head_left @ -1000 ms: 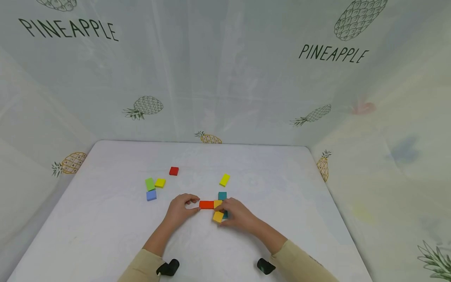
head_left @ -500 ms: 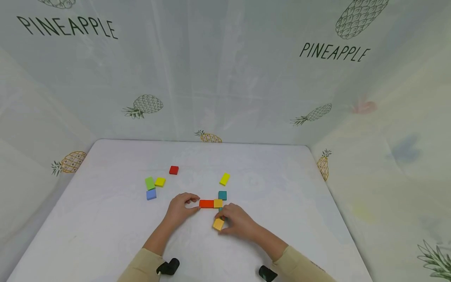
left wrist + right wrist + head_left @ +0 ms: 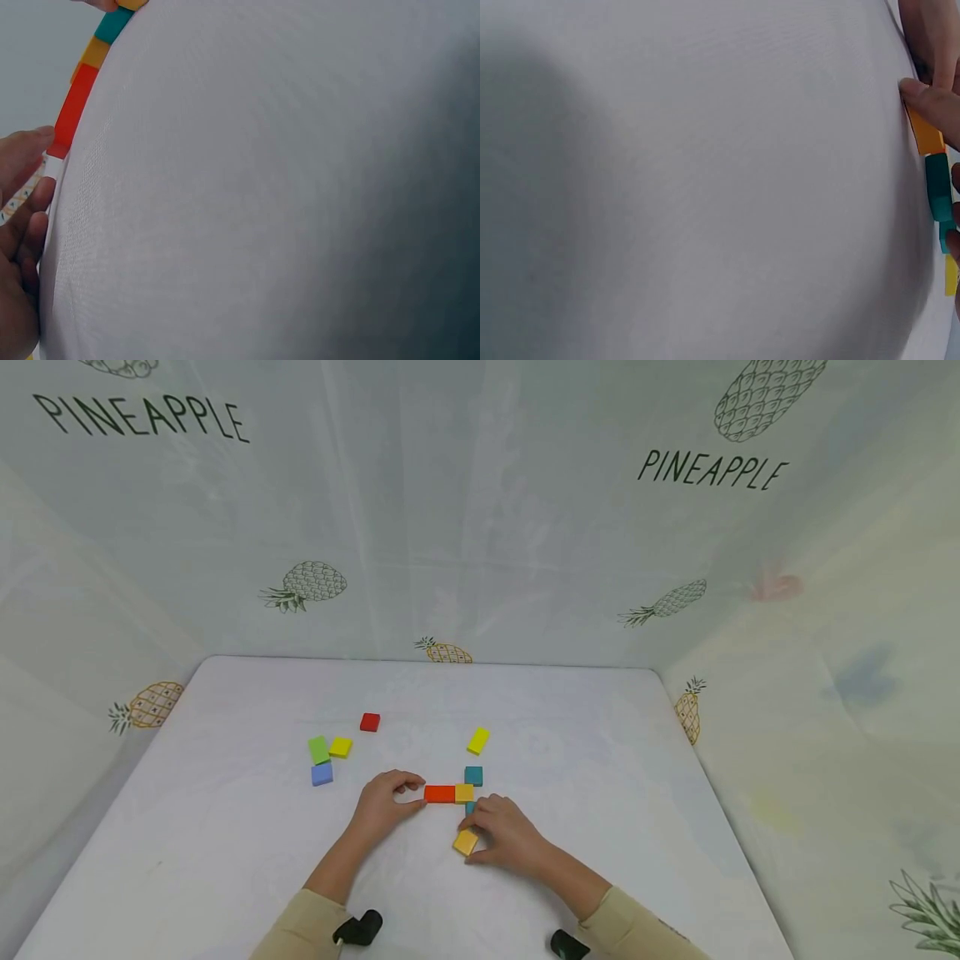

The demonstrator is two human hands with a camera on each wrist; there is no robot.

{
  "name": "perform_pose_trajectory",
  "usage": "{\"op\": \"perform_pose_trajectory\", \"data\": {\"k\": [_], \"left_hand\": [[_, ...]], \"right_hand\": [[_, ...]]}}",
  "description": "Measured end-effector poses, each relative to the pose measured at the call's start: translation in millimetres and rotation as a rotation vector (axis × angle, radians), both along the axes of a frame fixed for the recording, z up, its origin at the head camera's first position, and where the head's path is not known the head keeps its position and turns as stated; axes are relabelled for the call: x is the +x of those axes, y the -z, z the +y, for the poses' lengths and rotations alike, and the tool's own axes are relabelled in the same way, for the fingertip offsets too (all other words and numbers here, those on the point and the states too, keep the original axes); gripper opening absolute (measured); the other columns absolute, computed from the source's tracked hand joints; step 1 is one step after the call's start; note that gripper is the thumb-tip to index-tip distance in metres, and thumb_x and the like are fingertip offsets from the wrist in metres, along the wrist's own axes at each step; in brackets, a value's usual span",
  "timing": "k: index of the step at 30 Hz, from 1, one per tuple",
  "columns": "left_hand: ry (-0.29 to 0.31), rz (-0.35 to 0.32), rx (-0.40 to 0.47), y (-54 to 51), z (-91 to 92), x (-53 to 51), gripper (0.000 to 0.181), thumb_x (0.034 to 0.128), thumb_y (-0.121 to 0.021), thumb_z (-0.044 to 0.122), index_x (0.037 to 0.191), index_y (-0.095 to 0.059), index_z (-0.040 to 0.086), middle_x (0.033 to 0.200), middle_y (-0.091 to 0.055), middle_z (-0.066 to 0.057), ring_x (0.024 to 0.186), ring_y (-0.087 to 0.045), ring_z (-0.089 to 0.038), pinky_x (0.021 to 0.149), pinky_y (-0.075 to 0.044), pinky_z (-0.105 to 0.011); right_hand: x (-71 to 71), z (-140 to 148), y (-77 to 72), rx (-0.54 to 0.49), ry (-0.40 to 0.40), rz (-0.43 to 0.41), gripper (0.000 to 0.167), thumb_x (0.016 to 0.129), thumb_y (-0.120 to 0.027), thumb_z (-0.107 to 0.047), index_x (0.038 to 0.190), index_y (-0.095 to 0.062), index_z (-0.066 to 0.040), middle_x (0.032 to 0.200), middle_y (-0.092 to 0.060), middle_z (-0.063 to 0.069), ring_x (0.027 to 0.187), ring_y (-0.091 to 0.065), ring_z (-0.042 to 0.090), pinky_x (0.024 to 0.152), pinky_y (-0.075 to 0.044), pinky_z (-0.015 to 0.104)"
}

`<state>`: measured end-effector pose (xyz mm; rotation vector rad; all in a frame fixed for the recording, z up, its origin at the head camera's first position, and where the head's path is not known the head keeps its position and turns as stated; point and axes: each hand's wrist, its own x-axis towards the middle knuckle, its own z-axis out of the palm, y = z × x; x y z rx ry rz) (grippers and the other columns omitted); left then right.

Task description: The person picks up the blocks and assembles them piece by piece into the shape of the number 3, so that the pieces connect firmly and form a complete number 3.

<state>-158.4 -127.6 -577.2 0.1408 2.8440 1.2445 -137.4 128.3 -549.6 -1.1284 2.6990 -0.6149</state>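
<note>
We see the orange block (image 3: 465, 843) low in the middle of the frame, just left of the right hand (image 3: 510, 833). It is crooked, below the half-hidden blue-green block (image 3: 470, 808); we think that turn matters most. We can't tell if the two touch, or which side is longer. The right hand is nearer and pinches the orange block, with only a narrow gap from finger to thumb. Up to the left, the left hand (image 3: 384, 804) touches the end of the red block (image 3: 439, 794); we can't tell if it pinches.
</note>
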Motion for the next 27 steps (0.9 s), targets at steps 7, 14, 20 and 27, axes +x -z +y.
{"op": "perform_pose_trajectory", "data": {"k": [7, 14, 20, 27], "left_hand": [[-0.001, 0.003, 0.007, -0.6, -0.5, 0.3, 0.029, 0.0783, -0.083, 0.023, 0.105, -0.072, 0.02, 0.09, -0.06, 0.012, 0.086, -0.051, -0.013, 0.079, -0.046, -0.034], [-0.002, -0.015, 0.013, -2.5, 1.4, 1.8, 0.029, 0.0789, -0.083, 0.022, 0.106, -0.072, 0.02, 0.091, -0.061, 0.011, 0.087, -0.052, -0.014, 0.08, -0.047, -0.035], [-0.015, -0.036, 0.01, 0.6, 1.4, 1.7, 0.029, 0.0793, -0.082, 0.023, 0.106, -0.071, 0.02, 0.091, -0.06, 0.011, 0.087, -0.052, -0.015, 0.08, -0.047, -0.034], [-0.017, -0.035, 0.02, 0.5, 0.3, 0.9, 0.03, 0.0795, -0.082, 0.023, 0.107, -0.071, 0.021, 0.091, -0.06, 0.011, 0.088, -0.052, -0.014, 0.08, -0.047, -0.034]], "right_hand": [[-3.1, -2, -1.4, 0.031, 0.004, 0.021, 0.043, 0.073, -0.083, -0.048, 0.109, -0.07, -0.027, 0.09, -0.046, -0.018, 0.085, -0.04, 0.004, 0.076, -0.034, 0.02], [-9.3, 0, -8.1, 0.052, -0.047, 0.019, 0.039, 0.073, -0.084, -0.045, 0.107, -0.072, -0.029, 0.089, -0.042, -0.017, 0.086, -0.039, 0.003, 0.076, -0.033, 0.021], [-15.7, -1, -15.7, 0.05, -0.113, -0.013, 0.031, 0.075, -0.085, -0.035, 0.104, -0.075, -0.03, 0.088, -0.043, -0.015, 0.09, -0.04, 0.004, 0.078, -0.032, 0.022], [-21.4, -6, -16.9, 0.059, -0.092, -0.062, 0.028, 0.077, -0.083, -0.036, 0.102, -0.074, -0.03, 0.092, -0.046, -0.017, 0.094, -0.042, 0.003, 0.079, -0.034, 0.021]]}}
